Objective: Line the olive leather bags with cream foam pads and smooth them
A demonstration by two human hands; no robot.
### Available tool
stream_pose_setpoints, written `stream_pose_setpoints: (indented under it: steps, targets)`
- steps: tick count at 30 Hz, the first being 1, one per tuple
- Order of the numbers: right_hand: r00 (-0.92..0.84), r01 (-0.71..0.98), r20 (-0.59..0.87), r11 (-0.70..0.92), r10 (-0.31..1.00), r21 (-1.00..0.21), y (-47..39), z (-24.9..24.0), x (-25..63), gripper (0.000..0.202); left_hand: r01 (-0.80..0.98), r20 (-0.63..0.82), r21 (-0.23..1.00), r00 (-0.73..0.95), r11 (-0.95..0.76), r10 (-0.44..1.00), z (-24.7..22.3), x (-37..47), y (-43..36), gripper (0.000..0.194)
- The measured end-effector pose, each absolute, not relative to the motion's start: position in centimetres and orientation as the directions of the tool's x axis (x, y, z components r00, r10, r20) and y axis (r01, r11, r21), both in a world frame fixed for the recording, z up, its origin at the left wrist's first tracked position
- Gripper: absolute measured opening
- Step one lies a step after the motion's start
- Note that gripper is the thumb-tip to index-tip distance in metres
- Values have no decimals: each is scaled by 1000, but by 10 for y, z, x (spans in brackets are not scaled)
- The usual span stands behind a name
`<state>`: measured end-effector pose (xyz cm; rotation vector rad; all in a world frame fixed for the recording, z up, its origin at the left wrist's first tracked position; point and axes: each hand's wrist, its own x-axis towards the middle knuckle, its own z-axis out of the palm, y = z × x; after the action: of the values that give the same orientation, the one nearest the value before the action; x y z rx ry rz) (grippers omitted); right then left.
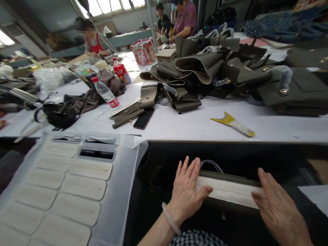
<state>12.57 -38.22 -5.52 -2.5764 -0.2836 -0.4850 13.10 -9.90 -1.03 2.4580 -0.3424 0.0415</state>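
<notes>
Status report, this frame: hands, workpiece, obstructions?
Left hand and right hand open, flat against pale-striped dark piece. Clear looped strap behind it. Nothing visibly blocking.

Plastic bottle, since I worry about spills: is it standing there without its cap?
No, the plastic bottle has its red cap on.

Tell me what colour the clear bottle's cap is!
The cap is red, best seen in the head view.

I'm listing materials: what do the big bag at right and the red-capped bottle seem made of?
Bag: matte leather or imitation leather, judging by its smooth, dull panels. Bottle: likely clear, glossy plastic, given its see-through walls.
</notes>
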Motion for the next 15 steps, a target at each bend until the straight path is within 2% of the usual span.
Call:
stream_pose_setpoints:
  steps: [2,4,7,9,10,11,12,13,14,15]
  targets:
    - [880,328,445,-892,168,-312,-378,-59,130,76,-277,83,473,959,-837,-271,-7,135,-104,85]
    - [872,301,465,-916,153,-264,-372,-62,133,80,-272,87,388,962,-881,-259,-9,137,-107,87]
    - [873,206,481,-951,72,-231,-362,-61,130,81,-301,135,322,953,-898,-271,-17,133,-108,84]
    - [885,170,464,-955,39,-244,-356,-56,126,79,-355,199,321,932,-878,-303,-25,131,-103,81]
    - [895,163,445,-948,26,-272,-354,-53,125,79,-390,254,355,915,-850,-314,-31,133,-99,79]
    - [912,158,409,-932,11,-327,-353,-50,125,79,-393,276,442,915,-806,-295,-38,137,-94,75]
    - [925,151,379,-901,-17,-408,-352,-48,125,78,-362,266,577,931,-732,-250,-47,144,-88,70]
    - [936,127,346,-854,-66,-505,-352,-46,126,76,-252,217,749,967,-612,-132,-56,152,-83,70]
    - [939,112,324,-791,-114,-602,-352,-45,125,73,-60,79,897,997,-438,26,-65,160,-78,78]
    - [934,84,305,-716,-187,-694,-354,-44,123,70,177,-124,946,971,-270,204,-73,167,-73,88]
